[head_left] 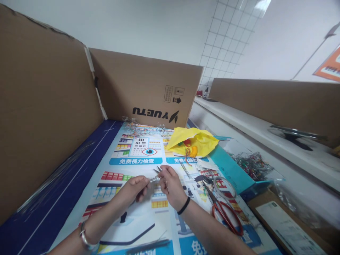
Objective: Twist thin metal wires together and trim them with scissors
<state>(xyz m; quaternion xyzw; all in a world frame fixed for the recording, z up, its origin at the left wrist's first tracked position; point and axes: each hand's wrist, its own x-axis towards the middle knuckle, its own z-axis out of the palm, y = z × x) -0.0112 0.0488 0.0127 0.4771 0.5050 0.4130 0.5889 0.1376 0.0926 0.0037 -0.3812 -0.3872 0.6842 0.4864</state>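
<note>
My left hand (138,187) is closed in a pinch on a small silvery wire piece (154,179), just left of my right hand. Closed around a small tool with two dark pointed tips (157,170), my right hand (171,182) hides the rest of it, so I cannot tell its exact kind. The silvery piece lies between the fingertips of both hands, just below the tool's tips. To the right, red-handled scissors (228,216) rest on the printed sheet (132,212). Several thin straight wires (185,170) lie beyond my right hand.
A yellow bag (207,141) with colourful items lies open ahead. A teal box (233,166) full of tangled wire pieces (252,165) stands at the right, behind a brown carton (294,226). Cardboard walls (143,81) enclose the far and left sides. More wire bundles (148,246) lie near the front edge.
</note>
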